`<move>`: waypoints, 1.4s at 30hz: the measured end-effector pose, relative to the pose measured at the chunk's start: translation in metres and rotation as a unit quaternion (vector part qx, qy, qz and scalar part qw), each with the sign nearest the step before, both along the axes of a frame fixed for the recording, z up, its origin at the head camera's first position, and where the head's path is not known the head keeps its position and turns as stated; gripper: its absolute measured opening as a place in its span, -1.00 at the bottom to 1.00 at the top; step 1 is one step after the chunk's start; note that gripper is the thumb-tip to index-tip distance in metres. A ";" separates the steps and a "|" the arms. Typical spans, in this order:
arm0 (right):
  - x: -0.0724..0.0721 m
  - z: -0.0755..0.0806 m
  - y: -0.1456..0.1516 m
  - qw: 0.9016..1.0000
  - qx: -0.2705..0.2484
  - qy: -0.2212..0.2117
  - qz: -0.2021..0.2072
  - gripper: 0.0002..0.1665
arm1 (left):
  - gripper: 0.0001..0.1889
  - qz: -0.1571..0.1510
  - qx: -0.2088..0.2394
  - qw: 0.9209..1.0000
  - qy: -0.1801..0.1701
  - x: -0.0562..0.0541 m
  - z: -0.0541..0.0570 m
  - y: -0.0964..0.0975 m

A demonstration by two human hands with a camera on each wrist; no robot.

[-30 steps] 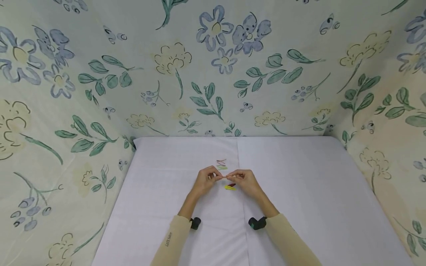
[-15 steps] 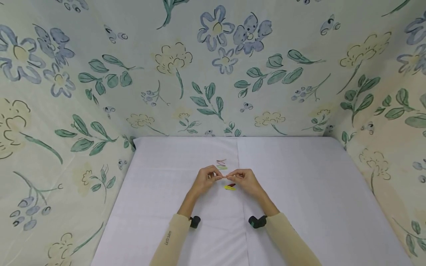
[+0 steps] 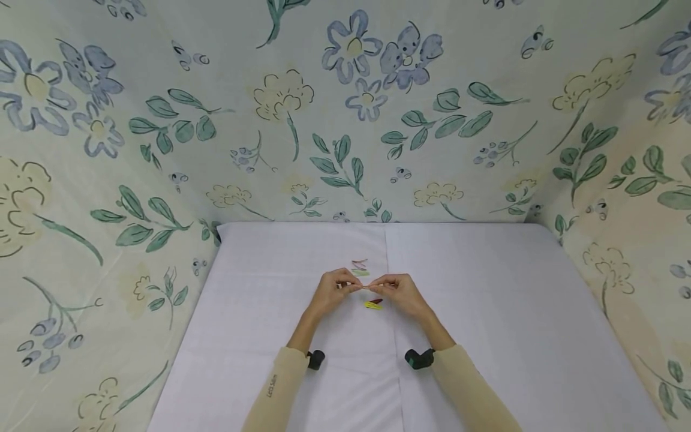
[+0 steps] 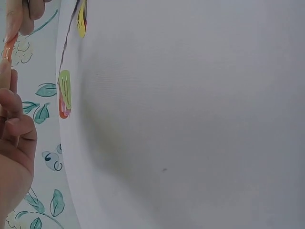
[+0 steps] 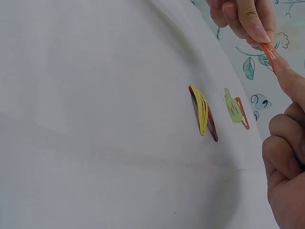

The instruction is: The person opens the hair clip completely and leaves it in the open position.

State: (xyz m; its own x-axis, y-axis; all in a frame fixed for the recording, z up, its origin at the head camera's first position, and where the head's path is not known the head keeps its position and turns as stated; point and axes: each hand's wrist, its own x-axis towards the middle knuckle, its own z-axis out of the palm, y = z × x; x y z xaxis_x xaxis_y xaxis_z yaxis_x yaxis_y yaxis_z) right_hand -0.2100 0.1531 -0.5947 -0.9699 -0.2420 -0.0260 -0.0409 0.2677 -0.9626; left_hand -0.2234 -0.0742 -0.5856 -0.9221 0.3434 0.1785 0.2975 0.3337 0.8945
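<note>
An orange snap hair clip [image 5: 271, 54] spans the gap between my two hands, above the white cloth. My left hand [image 3: 329, 294] pinches one end of it between thumb and fingers. The other end is pinched by my right hand [image 3: 403, 294], its fingertips covering that part. Just below the hands in the head view, a yellow hair clip [image 5: 201, 109] lies partly over a dark red hair clip [image 5: 212, 125]. Beyond them are a green hair clip [image 5: 233, 107] and a red-orange hair clip [image 5: 244, 114], side by side.
A white cloth [image 3: 486, 312] covers the table, with a fold line running down it. Floral fabric [image 3: 335, 120] hangs behind and on both sides. A black wrist camera [image 3: 316, 360] sits at the left cuff, another black camera [image 3: 419, 359] at the right.
</note>
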 end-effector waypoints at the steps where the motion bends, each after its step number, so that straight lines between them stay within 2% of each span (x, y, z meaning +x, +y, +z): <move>1: 0.000 0.000 0.000 1.000 0.002 0.000 -0.002 -0.81 | -0.96 0.003 -0.001 1.000 0.000 0.000 0.000 0.000; 7: -0.001 0.000 0.002 1.000 0.006 0.005 0.000 -0.79 | -0.94 0.018 -0.010 1.000 -0.001 0.001 -0.001 0.000; 18: -0.002 -0.001 0.004 1.000 0.008 0.012 0.000 -0.82 | -0.92 0.033 0.001 0.999 -0.005 0.002 -0.002 -0.002; 26: -0.003 0.000 0.005 1.000 0.002 0.018 0.005 -0.78 | -0.94 0.016 0.016 1.000 -0.015 0.004 0.002 -0.004; 31: -0.004 0.000 0.005 1.000 0.002 0.023 0.013 -0.75 | -0.92 0.018 0.013 1.000 -0.017 0.004 0.003 -0.005; 42: -0.004 -0.007 0.005 0.998 -0.005 0.068 0.009 -0.80 | -0.88 0.043 -0.011 0.999 0.001 0.005 -0.002 -0.003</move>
